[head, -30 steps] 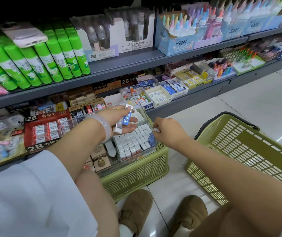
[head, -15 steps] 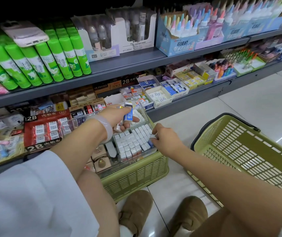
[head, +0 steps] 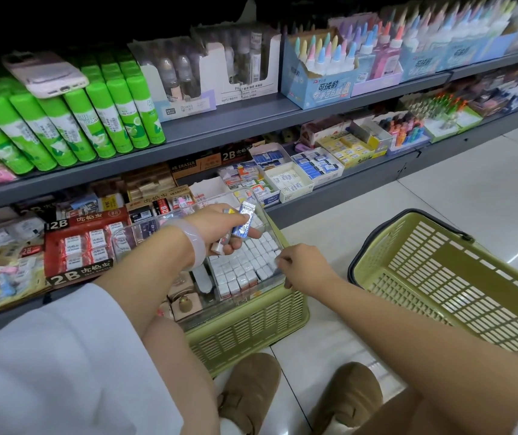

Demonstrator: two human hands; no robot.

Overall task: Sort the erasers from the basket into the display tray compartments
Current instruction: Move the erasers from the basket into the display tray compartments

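**Head view: erasers going into the clear tray, spares held in reserve**

Erasers [head: 245, 266] stand on end in tight rows in the near right compartment of the clear display tray [head: 261, 200], which rests on top of a green basket [head: 251, 318]. Packing them upright likely fits the most in and keeps the row ends readable.

Right hand [head: 303, 270] sits at the tray's right edge, fingers curled, tips pinching a small pale eraser just at the outer row. My read: it is seating one more piece into the last gap.

Left hand [head: 220, 226] hovers over the tray's middle, fingers wrapped round a small bundle of long erasers; a blue-sleeved eraser [head: 244, 222] sticks up between thumb and fingers. Probably a supply kept near so the right hand can feed from it.

A second green basket [head: 458, 277] stands to the right on the tiled floor [head: 361, 199], tipped toward the person; what shows of its inside looks bare.

Hard to make out:
- Left arm covers the tray's left compartments; only brownish items [head: 185, 301] show below the wrist, kind uncertain.
- How many erasers the left hand holds cannot be counted.
- Lower basket's contents are hidden under the tray.
- Whether the right hand's piece already touches the row is unclear.
- Shelf stock [head: 79, 246] behind is partly blurred, top of the frame dark.
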